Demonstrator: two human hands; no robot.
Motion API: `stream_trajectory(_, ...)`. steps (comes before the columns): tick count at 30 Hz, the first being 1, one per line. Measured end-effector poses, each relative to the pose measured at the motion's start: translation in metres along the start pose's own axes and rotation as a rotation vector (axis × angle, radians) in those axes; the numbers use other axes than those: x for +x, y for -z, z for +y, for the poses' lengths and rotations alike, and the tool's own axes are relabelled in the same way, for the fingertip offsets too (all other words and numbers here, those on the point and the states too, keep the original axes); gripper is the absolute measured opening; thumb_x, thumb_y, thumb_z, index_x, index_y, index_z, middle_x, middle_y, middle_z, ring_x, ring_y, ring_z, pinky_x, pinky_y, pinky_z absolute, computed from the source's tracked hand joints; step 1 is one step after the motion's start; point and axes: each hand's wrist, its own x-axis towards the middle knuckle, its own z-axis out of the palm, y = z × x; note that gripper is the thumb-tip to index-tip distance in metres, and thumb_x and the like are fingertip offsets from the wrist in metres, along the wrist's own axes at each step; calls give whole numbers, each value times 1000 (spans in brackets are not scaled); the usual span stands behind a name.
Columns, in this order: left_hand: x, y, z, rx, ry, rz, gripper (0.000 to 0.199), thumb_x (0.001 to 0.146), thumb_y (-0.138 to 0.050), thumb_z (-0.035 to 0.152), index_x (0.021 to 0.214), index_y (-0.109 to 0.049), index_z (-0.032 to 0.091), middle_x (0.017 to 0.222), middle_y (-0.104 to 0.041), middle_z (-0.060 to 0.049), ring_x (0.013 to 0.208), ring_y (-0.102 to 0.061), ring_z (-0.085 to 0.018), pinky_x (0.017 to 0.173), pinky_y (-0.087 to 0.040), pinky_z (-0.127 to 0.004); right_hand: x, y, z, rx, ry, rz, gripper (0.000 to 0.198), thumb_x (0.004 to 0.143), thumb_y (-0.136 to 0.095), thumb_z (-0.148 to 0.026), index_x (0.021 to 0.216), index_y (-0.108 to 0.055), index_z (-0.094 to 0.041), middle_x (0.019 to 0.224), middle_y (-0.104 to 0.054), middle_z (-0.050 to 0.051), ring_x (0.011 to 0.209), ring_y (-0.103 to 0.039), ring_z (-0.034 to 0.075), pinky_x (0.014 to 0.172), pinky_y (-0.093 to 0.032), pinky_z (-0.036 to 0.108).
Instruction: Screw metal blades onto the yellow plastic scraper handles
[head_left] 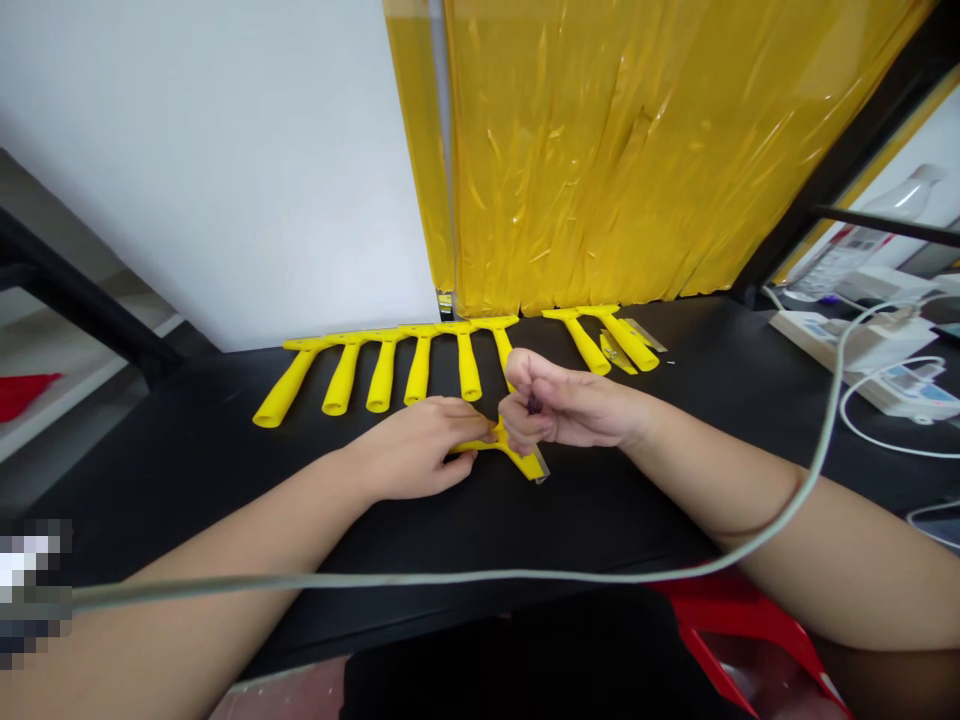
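My left hand is closed round the handle of a yellow scraper, which lies on the black tabletop with its metal blade edge toward the right. Just above the scraper's head, my right hand is curled into a fist. A small dark bit shows between its fingers, too little to name. Beyond my hands, several yellow scrapers lie in a row, handles toward me. Two more scrapers rest farther right, beside a loose yellow piece and a thin metal blade.
A pale cable hangs across the view in front of my forearms. Power strips with white cords and a clear bottle are at the right. A white panel and yellow-taped panel border the back.
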Motion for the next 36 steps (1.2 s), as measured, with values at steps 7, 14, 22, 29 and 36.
stream_trajectory(7, -1, -2, -2, 8, -7, 2, 22, 97, -54, 17, 111, -69, 22, 109, -72, -6, 105, -68, -23, 98, -53, -36, 1, 6, 0, -37, 15, -37, 46, 106, -58, -53, 81, -65, -14, 74, -53, 0, 68, -53, 13, 85, -54, 39)
stream_trajectory(14, -1, -4, -2, 42, -23, 11, 26, 99, -52, 18, 118, -69, 21, 118, -74, -7, 112, -69, -24, 103, -51, -40, 1, 2, -6, 28, 74, 91, 44, 106, -47, -65, 93, -52, -23, 64, -31, -7, 56, -33, 11, 67, -42, 27)
stream_trajectory(22, -2, -7, -4, 60, -57, 46, 30, 100, -54, 17, 126, -68, 22, 126, -74, -6, 116, -69, -24, 104, -52, -39, 5, 6, -4, 26, 161, 294, 25, 104, -61, -47, 98, -48, -26, 74, -38, -4, 66, -38, 13, 72, -40, 27)
stream_trajectory(29, -1, -7, -3, 76, -55, 44, 29, 100, -55, 16, 125, -68, 22, 127, -74, -5, 117, -69, -24, 105, -52, -41, 6, 3, 0, -10, 153, 332, 26, 101, -65, -46, 96, -47, -27, 76, -38, -4, 67, -39, 14, 72, -43, 27)
stream_trajectory(36, -1, -8, -4, 86, -60, 43, 31, 100, -55, 17, 128, -68, 22, 126, -74, -6, 118, -69, -25, 106, -52, -42, 10, 6, 4, -48, 174, 364, 27, 98, -70, -46, 92, -58, -23, 88, -55, 0, 79, -52, 15, 77, -49, 30)
